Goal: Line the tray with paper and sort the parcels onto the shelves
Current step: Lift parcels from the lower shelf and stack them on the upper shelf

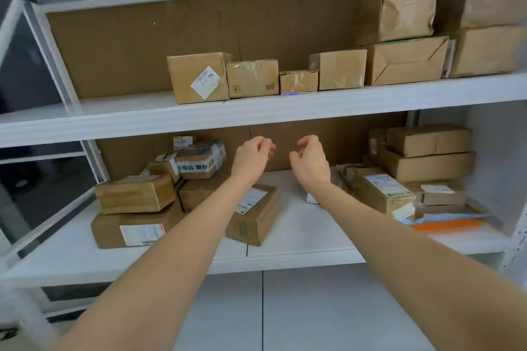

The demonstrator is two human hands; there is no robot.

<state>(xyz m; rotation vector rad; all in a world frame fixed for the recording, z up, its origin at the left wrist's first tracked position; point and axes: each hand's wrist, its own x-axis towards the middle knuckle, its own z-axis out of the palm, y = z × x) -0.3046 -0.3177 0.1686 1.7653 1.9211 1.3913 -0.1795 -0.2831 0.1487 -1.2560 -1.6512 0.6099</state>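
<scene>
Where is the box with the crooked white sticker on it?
In the head view, the sticker box stands on the upper shelf, leftmost in its row, close beside a smaller brown box.

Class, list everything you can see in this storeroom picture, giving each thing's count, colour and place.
upper shelf: one, white, across the middle of the view
lower shelf: one, white, below it
cardboard backing: brown, behind both shelves
upper boxes: eight, brown, centre to right of the upper shelf, some stacked
left parcels: several, brown, piled at the lower shelf's left
right parcels: several, brown, stacked at its right
flat mailers: count unclear, orange and blue, under the right pile
floor: pale grey, beneath the shelves
left hand, right hand: two, bare, empty, above the lower shelf's middle
</scene>
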